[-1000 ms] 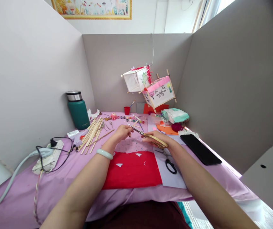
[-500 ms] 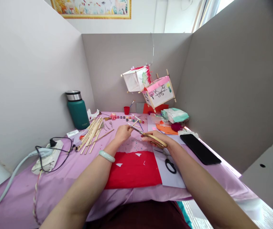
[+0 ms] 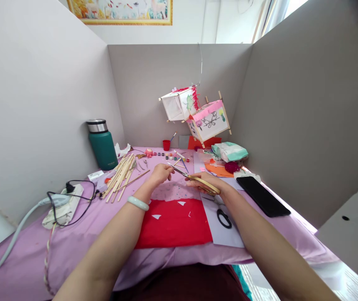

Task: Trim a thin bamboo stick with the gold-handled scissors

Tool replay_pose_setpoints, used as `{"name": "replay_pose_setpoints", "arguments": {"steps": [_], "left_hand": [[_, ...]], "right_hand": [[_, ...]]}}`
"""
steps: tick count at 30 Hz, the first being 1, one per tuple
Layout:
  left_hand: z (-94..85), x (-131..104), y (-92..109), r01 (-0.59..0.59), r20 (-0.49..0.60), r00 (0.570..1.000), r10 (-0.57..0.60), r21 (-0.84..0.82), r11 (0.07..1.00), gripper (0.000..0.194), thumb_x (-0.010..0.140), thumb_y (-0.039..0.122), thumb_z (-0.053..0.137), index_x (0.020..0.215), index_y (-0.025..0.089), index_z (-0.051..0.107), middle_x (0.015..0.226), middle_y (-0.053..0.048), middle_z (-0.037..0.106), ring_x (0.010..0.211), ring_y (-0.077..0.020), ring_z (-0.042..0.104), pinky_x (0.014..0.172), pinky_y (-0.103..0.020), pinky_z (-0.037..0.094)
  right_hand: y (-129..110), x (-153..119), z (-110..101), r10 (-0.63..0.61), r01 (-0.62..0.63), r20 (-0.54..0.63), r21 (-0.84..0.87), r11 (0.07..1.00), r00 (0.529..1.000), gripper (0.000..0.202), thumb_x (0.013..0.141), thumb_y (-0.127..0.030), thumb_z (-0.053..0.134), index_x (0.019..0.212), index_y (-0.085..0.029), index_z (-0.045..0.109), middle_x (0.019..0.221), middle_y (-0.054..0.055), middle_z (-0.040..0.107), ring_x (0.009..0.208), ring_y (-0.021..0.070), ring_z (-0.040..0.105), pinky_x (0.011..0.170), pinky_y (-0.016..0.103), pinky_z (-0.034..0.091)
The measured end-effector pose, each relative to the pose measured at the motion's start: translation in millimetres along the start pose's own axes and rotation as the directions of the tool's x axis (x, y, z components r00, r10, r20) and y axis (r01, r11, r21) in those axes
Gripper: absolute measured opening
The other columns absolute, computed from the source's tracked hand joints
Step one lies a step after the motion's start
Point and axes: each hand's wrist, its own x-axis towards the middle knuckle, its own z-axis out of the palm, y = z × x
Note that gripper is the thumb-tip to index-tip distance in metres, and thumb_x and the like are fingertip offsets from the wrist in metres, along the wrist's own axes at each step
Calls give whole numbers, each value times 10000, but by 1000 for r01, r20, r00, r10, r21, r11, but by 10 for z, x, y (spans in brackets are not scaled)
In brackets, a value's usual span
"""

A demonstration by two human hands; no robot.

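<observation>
My right hand [image 3: 201, 183] grips scissors with gold-coloured handles [image 3: 210, 186], their blades pointing away and to the left. At the tips of those blades is my left hand [image 3: 160, 174], its thumb and fingers pinched together. Whatever it pinches is too small to make out. Below both hands lies a red sheet [image 3: 175, 228] with a few white paper scraps [image 3: 156, 216] on it. Beside the sheet, under my right forearm, a second pair of scissors with black handles [image 3: 224, 218] rests on white paper [image 3: 225, 237].
Wooden sticks [image 3: 120, 177] lie left, near a green bottle [image 3: 102, 146] and a power strip [image 3: 62, 205]. A black phone [image 3: 262, 195] lies right. Paint pots [image 3: 167, 157] and a red cup [image 3: 166, 145] stand behind. Two paper lanterns [image 3: 209, 121] hang above the table's far side.
My left hand has shifted slightly, its wrist and bracelet a little to the left. My right hand and the gold-handled scissors have barely moved.
</observation>
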Motion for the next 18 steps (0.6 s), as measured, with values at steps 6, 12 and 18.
{"name": "replay_pose_setpoints", "arguments": {"steps": [6, 12, 18], "left_hand": [[3, 2, -8, 41, 47, 998, -37, -85, 995, 274, 805, 280, 414, 834, 120, 635, 484, 22, 526, 336, -49, 303, 408, -194, 249], [45, -8, 9, -134, -99, 981, 165, 263, 955, 290, 818, 284, 416, 721, 136, 646, 567, -33, 617, 577, -116, 543, 584, -209, 359], [50, -71, 31, -163, -167, 958, 233, 352, 922, 286, 844, 308, 422, 834, 153, 662, 666, -46, 653, 630, -134, 569, 607, -212, 366]], "right_hand": [[6, -2, -3, 0, 0, -7, 8, 1000, 1000, 520, 585, -456, 740, 1003, -165, 638, 557, -53, 477, 400, 27, 365, 374, 167, 271], [21, 18, 6, 2, -2, -34, 6, 1000, 999, 486, 597, -459, 728, 976, -168, 642, 560, -50, 485, 395, 30, 371, 371, 167, 278], [7, 2, 23, -8, 8, -60, -1, 1000, 998, 443, 622, -448, 713, 970, -182, 648, 553, -46, 497, 402, 35, 369, 378, 167, 284]]}}
